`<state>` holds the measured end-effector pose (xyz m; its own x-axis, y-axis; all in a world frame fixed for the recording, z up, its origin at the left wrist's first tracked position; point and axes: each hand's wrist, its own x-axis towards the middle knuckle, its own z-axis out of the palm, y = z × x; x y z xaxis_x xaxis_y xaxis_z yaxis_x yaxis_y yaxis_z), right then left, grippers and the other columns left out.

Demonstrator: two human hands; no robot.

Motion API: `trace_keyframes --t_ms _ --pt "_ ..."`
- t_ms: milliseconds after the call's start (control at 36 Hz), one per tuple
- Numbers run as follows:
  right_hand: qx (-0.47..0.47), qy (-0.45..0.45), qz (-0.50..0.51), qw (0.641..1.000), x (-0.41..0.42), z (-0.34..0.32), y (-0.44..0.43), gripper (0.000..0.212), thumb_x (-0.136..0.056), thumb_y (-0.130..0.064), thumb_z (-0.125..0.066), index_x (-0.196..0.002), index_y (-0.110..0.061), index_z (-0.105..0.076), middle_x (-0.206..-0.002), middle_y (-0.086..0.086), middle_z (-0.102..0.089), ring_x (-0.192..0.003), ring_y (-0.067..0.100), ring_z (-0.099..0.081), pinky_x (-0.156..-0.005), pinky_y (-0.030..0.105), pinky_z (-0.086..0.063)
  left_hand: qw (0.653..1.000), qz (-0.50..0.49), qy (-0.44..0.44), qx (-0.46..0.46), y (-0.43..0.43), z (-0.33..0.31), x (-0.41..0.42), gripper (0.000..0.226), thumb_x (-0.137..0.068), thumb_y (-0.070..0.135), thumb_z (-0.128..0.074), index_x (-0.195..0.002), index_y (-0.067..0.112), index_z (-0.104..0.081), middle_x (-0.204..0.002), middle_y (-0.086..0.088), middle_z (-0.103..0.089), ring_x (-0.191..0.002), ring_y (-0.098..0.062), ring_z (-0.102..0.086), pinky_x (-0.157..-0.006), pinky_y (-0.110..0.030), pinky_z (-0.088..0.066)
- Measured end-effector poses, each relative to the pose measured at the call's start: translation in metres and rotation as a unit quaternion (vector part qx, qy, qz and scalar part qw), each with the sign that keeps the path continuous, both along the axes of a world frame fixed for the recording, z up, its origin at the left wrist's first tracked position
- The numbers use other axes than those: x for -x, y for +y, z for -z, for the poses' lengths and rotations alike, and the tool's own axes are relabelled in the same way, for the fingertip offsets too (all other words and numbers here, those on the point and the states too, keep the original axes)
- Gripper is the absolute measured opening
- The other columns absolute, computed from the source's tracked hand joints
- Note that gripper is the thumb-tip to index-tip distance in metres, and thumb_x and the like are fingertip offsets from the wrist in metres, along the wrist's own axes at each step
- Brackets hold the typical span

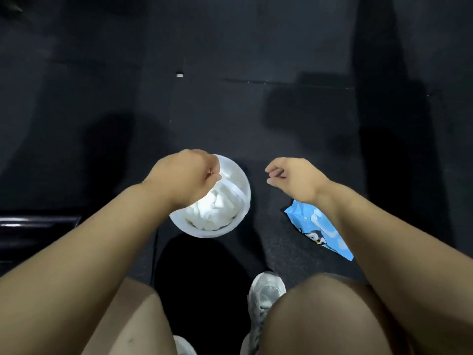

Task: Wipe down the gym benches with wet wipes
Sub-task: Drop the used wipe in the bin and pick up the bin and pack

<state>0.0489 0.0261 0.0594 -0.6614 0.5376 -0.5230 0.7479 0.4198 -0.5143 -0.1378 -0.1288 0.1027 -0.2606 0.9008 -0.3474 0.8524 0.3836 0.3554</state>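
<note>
A small translucent white bucket (243, 183) stands on the dark floor in front of my knees, filled with crumpled white wipes (217, 208). My left hand (181, 178) hovers over its left rim, fingers closed on the bucket's thin white handle (234, 192), which arcs across the opening. My right hand (294, 179) hangs in the air to the right of the bucket, fingers loosely curled, holding nothing. A blue wet wipe pack (317, 230) with a penguin picture lies on the floor under my right forearm.
Dark rubber mat flooring (230, 111) spreads all around. A black padded bench edge (38, 226) shows at the left under my left forearm. My bare knees and white sneakers (266, 290) fill the bottom of the view.
</note>
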Motion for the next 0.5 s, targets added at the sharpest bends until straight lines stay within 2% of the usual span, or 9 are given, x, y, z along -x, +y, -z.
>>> trace_keyframes --t_ms 111,194,306,417,500 --pt "-0.004 -0.027 0.047 0.999 -0.044 -0.011 0.003 0.022 -0.092 -0.023 -0.059 -0.114 -0.018 -0.061 -0.101 -0.008 -0.061 -0.098 0.012 -0.059 -0.087 0.023 -0.045 0.998 0.055 0.023 0.01 0.026 -0.011 -0.015 0.014 -0.094 0.034 -0.047 -0.088 0.028 -0.058 -0.089 0.011 -0.058 -0.079 -0.012 -0.056 -0.067 -0.032 -0.05" --pt "-0.013 -0.06 0.074 0.995 -0.08 -0.014 0.004 0.024 -0.093 -0.026 -0.057 -0.116 -0.02 -0.06 -0.111 -0.006 -0.063 -0.097 0.011 -0.056 -0.088 0.026 -0.045 0.993 0.111 0.032 0.007 0.049 -0.011 -0.029 0.016 -0.094 0.035 -0.045 -0.089 0.025 -0.058 -0.093 0.009 -0.057 -0.083 -0.015 -0.056 -0.069 -0.034 -0.051" --pt "-0.024 -0.112 0.119 0.986 -0.127 0.0 0.008 0.029 -0.093 -0.027 -0.057 -0.121 -0.019 -0.059 -0.12 -0.002 -0.063 -0.103 0.016 -0.058 -0.087 0.024 -0.043 0.983 0.168 0.04 0.063 0.087 -0.003 -0.06 0.02 -0.095 0.04 -0.042 -0.084 0.025 -0.052 -0.092 0.007 -0.053 -0.084 -0.017 -0.054 -0.074 -0.036 -0.051" --pt "-0.028 -0.15 0.178 0.972 -0.163 0.03 0.014 0.028 -0.092 -0.031 -0.057 -0.118 -0.021 -0.06 -0.116 0.001 -0.063 -0.101 0.02 -0.059 -0.088 0.034 -0.049 0.972 0.217 0.042 0.082 0.118 0.023 -0.097 0.02 -0.096 0.039 -0.041 -0.086 0.025 -0.052 -0.096 0.007 -0.055 -0.087 -0.018 -0.055 -0.076 -0.036 -0.05" --pt "-0.042 -0.17 0.213 0.961 -0.184 0.059 0.019 0.026 -0.091 -0.031 -0.056 -0.115 -0.02 -0.06 -0.111 0.0 -0.064 -0.094 0.02 -0.06 -0.083 0.035 -0.051 0.961 0.253 0.039 0.1 0.135 0.053 -0.123 0.019 -0.096 0.037 -0.04 -0.086 0.025 -0.05 -0.1 0.007 -0.056 -0.088 -0.018 -0.055 -0.075 -0.035 -0.049"
